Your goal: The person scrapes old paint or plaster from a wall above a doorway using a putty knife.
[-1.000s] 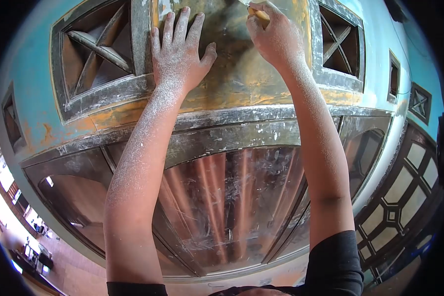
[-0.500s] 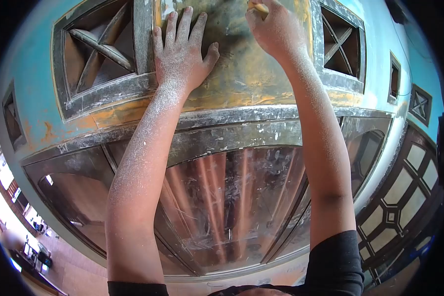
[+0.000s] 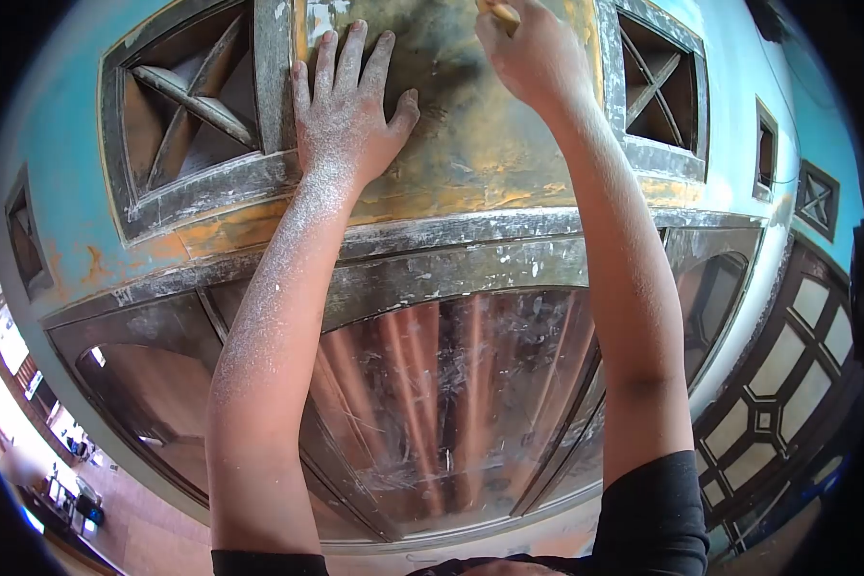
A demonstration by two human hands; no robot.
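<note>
My left hand (image 3: 348, 120), coated in pale dust, lies flat with fingers spread on a worn wall panel (image 3: 485, 154) of mottled yellow and dark brown. My right hand (image 3: 545, 62), also dusty, is closed at the top of the view around a tool with a yellowish handle (image 3: 502, 12). The tool's working end is out of the frame, so its kind does not show. White flecks of old paint cling to the panel near my left fingertips.
Vents with crossed bars flank the panel, a left vent (image 3: 197, 101) and a right vent (image 3: 655, 91). Below runs a chipped wooden beam (image 3: 451, 269) over a window (image 3: 451, 403) with reddish curtains. A dark framed door (image 3: 787, 384) stands to the right.
My left hand has shifted slightly left and down on the panel. My right hand, still around the handle, has moved a little left. The view has tilted slightly.
</note>
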